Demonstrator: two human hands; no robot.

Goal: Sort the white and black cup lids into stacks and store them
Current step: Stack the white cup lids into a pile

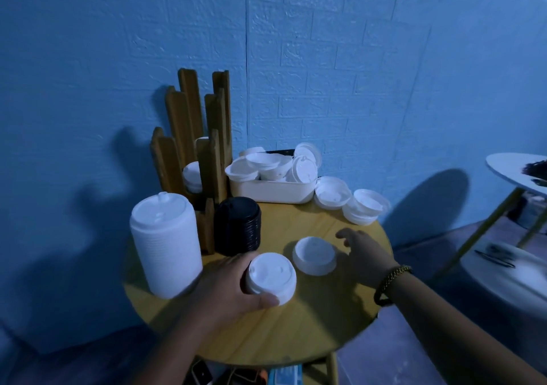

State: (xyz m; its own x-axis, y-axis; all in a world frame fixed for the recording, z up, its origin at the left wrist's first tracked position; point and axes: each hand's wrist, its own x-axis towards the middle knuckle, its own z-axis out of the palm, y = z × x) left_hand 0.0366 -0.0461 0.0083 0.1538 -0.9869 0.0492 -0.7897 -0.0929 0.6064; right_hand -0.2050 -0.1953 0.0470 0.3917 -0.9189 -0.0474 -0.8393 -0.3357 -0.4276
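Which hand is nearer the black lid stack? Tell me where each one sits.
Left. The left hand is just in front of the black lid stack, gripping a small white lid stack. The right hand is farther right, beyond a single white lid.

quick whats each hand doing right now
Left hand: closed around a short stack of white lids.
Right hand: open, holding nothing, beside the upturned white lid.

White lid stack [270,276] in left hand [225,284]
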